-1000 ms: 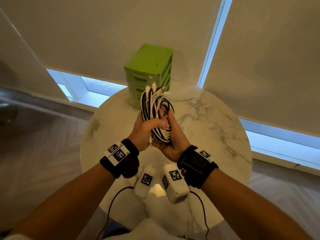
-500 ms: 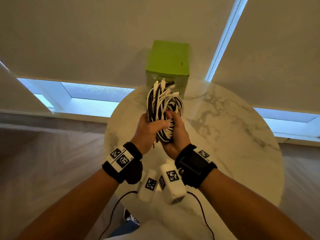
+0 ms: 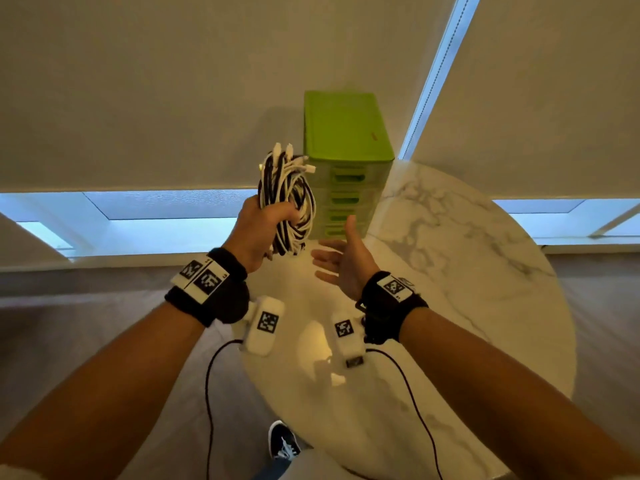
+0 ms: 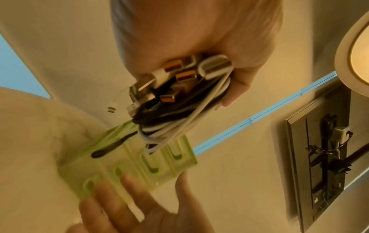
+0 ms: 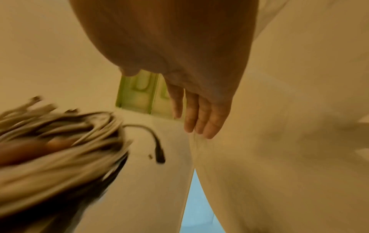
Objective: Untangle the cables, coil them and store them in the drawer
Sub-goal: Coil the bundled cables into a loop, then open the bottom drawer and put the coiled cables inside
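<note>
My left hand [image 3: 263,230] grips a coiled bundle of black and white cables [image 3: 289,199], held upright above the table's far left edge. In the left wrist view the bundle [image 4: 179,110] shows several USB plugs under my curled fingers. My right hand [image 3: 341,261] is open, palm turned left, fingers straight, just in front of the green drawer unit [image 3: 346,168] and apart from the cables. The right wrist view shows its straight fingers [image 5: 197,116] before the drawer fronts [image 5: 139,97], with the blurred bundle [image 5: 60,141] at the left. All drawers look closed.
The drawer unit stands at the far edge of a round white marble table [image 3: 450,271], against drawn roller blinds [image 3: 173,81]. A shoe [image 3: 282,441] shows on the floor by the table's near edge. Thin black wires [image 3: 207,393] hang from my wrist cameras.
My right hand has let go of the bundle and opened, moving right toward the drawer unit. My left hand alone now holds the cables, shifted left and up. The head view swung.
</note>
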Demonstrator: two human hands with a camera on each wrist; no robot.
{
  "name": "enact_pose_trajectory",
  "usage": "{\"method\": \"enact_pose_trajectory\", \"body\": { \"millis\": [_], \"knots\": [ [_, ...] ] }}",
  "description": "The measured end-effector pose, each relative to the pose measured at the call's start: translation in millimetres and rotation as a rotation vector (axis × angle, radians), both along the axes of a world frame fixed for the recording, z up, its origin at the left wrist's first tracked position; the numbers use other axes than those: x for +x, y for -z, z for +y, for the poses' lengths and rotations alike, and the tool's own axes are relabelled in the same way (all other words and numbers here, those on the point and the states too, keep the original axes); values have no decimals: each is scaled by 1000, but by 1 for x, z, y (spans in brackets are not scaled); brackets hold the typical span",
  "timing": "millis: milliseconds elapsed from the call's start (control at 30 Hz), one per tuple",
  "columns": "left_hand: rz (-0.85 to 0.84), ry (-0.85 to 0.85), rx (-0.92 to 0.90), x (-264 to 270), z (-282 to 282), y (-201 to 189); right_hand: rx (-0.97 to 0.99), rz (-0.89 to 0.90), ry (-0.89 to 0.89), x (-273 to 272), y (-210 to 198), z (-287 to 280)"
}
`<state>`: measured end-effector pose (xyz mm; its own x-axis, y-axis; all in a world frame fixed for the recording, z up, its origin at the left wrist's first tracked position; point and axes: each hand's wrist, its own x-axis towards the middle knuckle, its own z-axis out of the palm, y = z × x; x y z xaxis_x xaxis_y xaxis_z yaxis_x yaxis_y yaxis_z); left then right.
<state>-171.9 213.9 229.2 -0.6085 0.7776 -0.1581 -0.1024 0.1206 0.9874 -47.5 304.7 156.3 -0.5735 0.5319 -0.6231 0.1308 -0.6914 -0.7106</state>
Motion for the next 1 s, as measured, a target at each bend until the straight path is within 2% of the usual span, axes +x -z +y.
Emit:
{"method": "enact_pose_trajectory", "body": {
  "millis": [100,200,300,367,433,600,733,867,1000],
  "knots": [
    [140,39,38,-22,13,-20,-40,7,189,-11,7,34],
    [334,111,52,-38,34,-35,-80,2,268,-20,25,59],
    [533,110,-2,-50,65,-36,-130,-52,328,-29,46,69],
    [664,63,-75,-54,92,-32,-139,-79,375,-34,57,75],
    [841,40,-227,-54,118,-26,-154,-90,421,-38,68,80],
    [1263,133,-401,-50,165,-17,-227,7,514,-50,84,94],
    [1361,277,-619,-53,180,-25,-261,44,569,-55,95,104],
    [1279,283,-647,-56,187,-28,-234,-168,521,-51,111,98],
    [1271,265,-666,-55,187,-28,-230,-318,416,-26,120,82]
  ]
}}
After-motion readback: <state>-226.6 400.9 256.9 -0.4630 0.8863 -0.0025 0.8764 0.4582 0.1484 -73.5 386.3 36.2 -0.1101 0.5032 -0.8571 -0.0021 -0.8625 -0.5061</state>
